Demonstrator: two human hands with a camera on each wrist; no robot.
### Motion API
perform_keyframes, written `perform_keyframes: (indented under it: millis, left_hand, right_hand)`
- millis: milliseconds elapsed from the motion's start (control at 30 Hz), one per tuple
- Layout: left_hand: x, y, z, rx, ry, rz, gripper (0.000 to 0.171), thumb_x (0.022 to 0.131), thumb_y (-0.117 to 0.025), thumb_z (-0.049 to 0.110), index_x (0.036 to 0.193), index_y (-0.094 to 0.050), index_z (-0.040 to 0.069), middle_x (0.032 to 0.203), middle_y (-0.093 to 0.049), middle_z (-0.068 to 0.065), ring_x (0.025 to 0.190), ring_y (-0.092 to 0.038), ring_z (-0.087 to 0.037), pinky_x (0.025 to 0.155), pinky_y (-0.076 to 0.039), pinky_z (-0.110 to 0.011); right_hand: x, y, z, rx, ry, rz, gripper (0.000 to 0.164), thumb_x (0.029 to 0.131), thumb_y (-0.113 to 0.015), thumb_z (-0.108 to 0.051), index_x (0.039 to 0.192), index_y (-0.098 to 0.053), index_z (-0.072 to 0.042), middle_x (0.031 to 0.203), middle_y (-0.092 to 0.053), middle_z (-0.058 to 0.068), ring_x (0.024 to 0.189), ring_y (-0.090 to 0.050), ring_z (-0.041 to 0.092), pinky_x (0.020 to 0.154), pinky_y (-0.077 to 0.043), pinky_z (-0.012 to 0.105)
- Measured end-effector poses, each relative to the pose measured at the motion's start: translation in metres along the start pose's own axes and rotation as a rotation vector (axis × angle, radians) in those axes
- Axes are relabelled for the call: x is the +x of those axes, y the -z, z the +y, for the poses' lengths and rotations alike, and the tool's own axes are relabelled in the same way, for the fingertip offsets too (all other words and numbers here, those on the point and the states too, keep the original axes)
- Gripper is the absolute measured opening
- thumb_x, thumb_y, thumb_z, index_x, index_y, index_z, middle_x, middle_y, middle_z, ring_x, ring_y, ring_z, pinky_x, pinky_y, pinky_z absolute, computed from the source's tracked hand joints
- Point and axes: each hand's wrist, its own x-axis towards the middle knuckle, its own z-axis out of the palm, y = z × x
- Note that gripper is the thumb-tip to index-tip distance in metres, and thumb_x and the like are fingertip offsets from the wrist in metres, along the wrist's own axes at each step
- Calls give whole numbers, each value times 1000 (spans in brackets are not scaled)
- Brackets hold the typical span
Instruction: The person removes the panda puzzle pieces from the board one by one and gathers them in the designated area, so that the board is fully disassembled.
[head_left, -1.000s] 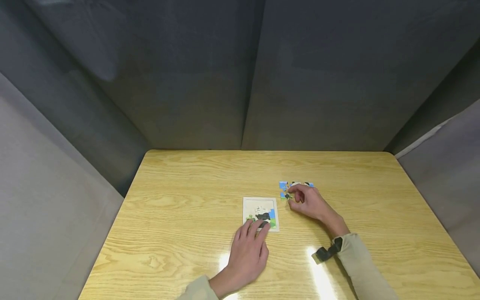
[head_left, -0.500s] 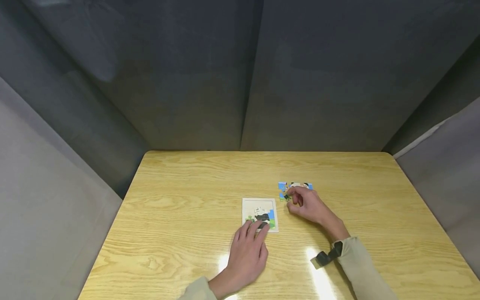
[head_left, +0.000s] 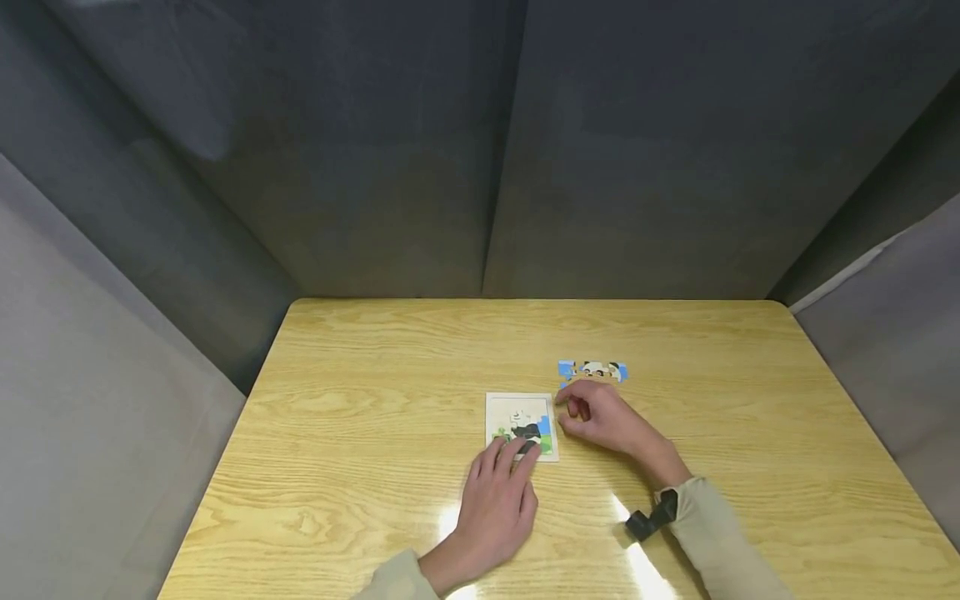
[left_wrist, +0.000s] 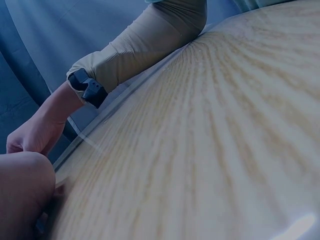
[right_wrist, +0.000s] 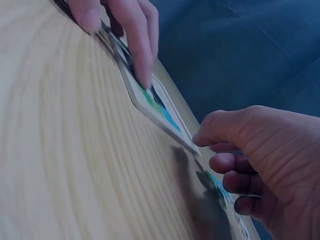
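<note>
A small pale puzzle tray (head_left: 498,407) lies on the table, partly filled with panda picture pieces in black, white, green and blue. My left hand (head_left: 497,508) rests with extended fingertips on the tray's lower edge, covering some of its pieces. Beside the tray's right edge is my right hand (head_left: 611,421), its thumb and index finger bent toward each other with a gap between the tips. In the right wrist view, the other fingers (right_wrist: 245,182) are curled; whether a piece is between thumb and index cannot be made out. Loose puzzle pieces (head_left: 600,371) lie just beyond the right hand.
The wood-grain table (head_left: 337,433) extends around the tray on all sides. Dark curtains (head_left: 375,167) hang behind its far edge, with grey panels at left and right. A black wrist camera (head_left: 651,517) sits on the right sleeve.
My right hand has moved left and slightly toward me, from the loose pieces to the tray's right edge. The left hand has stayed on the tray.
</note>
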Motion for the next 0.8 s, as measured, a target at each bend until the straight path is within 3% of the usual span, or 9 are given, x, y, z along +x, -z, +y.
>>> perform_keyframes:
  millis: [233, 533, 800]
  left_hand:
    - [-1, 0, -1, -6, -5, 3, 50, 106, -44, 26, 155, -49, 21, 154, -48, -7, 147, -38, -35, 115, -40, -53]
    - [-1, -1, -2, -20, -28, 51, 49, 103, -46, 23, 151, -53, 19, 151, -45, -13, 144, -38, -33, 116, -40, -49]
    - [-1, -2, -2, -12, -23, 42, 49, 102, -47, 23, 151, -54, 20, 150, -44, -10, 144, -38, -30, 116, -40, -48]
  right_hand:
    - [7, -6, -17, -24, -1, -123, 25, 87, -81, -13, 109, -73, -3, 81, -61, 1, 67, -50, 9, 60, -46, 23]
    - [19, -14, -29, -34, 27, -206, 29, 89, -80, -13, 114, -73, -1, 85, -62, 2, 71, -52, 12, 67, -46, 25]
    - [26, -19, -32, -34, -3, -250, 30, 90, -82, -19, 113, -72, -3, 81, -60, 1, 70, -48, 8, 67, -44, 25]
